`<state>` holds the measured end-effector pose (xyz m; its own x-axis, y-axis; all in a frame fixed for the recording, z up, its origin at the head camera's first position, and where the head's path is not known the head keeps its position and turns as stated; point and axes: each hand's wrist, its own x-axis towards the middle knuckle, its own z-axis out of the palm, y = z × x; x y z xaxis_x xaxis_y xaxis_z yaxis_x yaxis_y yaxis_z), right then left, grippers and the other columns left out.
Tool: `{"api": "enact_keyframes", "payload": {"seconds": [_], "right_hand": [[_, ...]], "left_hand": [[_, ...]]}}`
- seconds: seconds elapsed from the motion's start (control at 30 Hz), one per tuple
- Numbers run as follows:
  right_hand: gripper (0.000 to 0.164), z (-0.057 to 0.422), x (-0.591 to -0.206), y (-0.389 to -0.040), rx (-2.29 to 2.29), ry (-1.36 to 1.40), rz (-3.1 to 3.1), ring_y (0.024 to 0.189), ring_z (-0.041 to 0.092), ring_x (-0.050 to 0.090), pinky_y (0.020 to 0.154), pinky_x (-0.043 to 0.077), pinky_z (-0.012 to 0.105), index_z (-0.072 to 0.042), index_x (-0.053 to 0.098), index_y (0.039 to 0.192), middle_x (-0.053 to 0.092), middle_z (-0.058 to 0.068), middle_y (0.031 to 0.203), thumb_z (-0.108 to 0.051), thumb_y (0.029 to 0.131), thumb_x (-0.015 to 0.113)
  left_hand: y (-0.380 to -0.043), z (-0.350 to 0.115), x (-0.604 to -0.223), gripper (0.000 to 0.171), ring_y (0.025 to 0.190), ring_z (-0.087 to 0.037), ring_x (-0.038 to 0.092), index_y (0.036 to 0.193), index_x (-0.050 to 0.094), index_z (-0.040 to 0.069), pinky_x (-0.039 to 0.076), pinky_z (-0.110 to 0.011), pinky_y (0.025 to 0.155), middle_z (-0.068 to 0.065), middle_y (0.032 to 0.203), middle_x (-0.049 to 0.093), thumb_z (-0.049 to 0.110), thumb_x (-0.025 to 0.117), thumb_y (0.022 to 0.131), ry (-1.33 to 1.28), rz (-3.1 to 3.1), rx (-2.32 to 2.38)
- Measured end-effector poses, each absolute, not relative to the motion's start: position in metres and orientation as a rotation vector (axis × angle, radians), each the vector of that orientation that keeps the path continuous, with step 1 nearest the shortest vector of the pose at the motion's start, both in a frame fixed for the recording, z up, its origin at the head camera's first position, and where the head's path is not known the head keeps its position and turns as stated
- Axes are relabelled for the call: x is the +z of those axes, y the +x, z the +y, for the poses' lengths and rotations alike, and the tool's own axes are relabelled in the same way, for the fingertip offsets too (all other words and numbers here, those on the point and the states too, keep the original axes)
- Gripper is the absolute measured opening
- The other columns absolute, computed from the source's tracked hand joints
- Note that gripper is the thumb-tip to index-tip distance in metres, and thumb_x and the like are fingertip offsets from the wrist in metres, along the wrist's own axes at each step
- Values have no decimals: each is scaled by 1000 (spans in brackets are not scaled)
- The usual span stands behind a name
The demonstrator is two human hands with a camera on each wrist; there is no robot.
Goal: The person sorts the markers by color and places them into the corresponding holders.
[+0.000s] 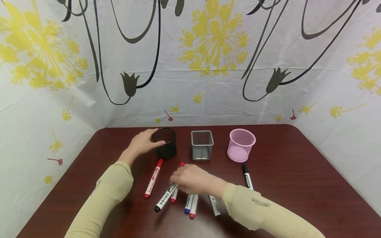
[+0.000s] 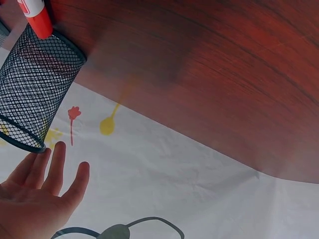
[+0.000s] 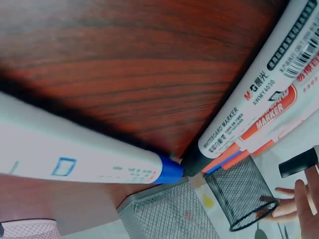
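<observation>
My left hand point(image 1: 143, 142) reaches to the black mesh pen holder point(image 1: 166, 148), its fingers straight and spread at the rim. In the left wrist view those fingertips lie right at the holder's rim point(image 2: 20, 144). My right hand point(image 1: 191, 178) pinches a black-capped whiteboard marker point(image 1: 166, 197), tilted over the table. Partly under that hand lies a red marker point(image 1: 174, 195). Just right of it are a blue marker point(image 1: 189, 203) and another red marker point(image 1: 193, 205). A red-capped marker point(image 1: 153, 179) lies in front of the black holder.
A grey square mesh holder point(image 1: 202, 152) stands in the middle and a pink mesh holder point(image 1: 239, 150) to its right. Black-capped markers point(image 1: 214, 205) lie near the right forearm. A patterned white cloth point(image 1: 190, 99) hangs behind the dark red table point(image 1: 282, 158).
</observation>
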<state>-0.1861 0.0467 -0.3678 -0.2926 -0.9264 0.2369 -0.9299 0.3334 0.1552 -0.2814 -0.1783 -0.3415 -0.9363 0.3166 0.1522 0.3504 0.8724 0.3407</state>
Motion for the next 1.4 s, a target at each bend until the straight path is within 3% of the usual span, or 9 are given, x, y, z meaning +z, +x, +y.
{"api": "enact_keyframes", "payload": {"seconds": [0.5, 0.7, 1.13, 1.3, 1.4], "right_hand": [[24, 67, -352, -184, 553, 1625, -2262, 85, 0, 52, 78, 40, 16, -14, 59, 102, 59, -9, 94, -12, 78, 61], [28, 74, -341, -190, 862, 1550, -2245, 75, -1, 52, 64, 41, 12, -11, 55, 109, 59, -7, 93, -12, 81, 59], [23, 77, -306, -200, 1314, 1155, -2321, 81, 8, 58, 71, 47, 28, -9, 57, 104, 62, -4, 85, -13, 82, 63], [22, 73, -288, -195, 1378, 1062, -2314, 78, 17, 60, 68, 48, 28, -1, 57, 103, 63, 6, 85, -7, 82, 62], [22, 72, -292, -206, 1343, 1021, -2305, 73, 14, 60, 64, 48, 28, -2, 58, 102, 63, 4, 84, -9, 81, 63]], "left_hand": [[-283, -179, -342, 77, 114, -33, 41, 132, 41, 4, 34, -51, 87, -18, 127, 44, 54, 58, 76, -525, -2949, -548], [-283, -179, -342, 78, 114, -33, 40, 132, 41, 4, 33, -51, 88, -17, 128, 43, 55, 58, 76, -523, -2946, -548], [-281, -178, -339, 78, 115, -33, 39, 133, 39, 5, 32, -50, 89, -17, 129, 43, 54, 58, 76, -513, -2976, -574], [-282, -177, -339, 78, 115, -32, 40, 133, 39, 5, 32, -50, 89, -16, 129, 43, 55, 58, 76, -508, -2986, -570], [-282, -177, -340, 77, 115, -31, 40, 132, 40, 5, 33, -50, 89, -16, 129, 43, 55, 57, 76, -505, -2984, -572]]}}
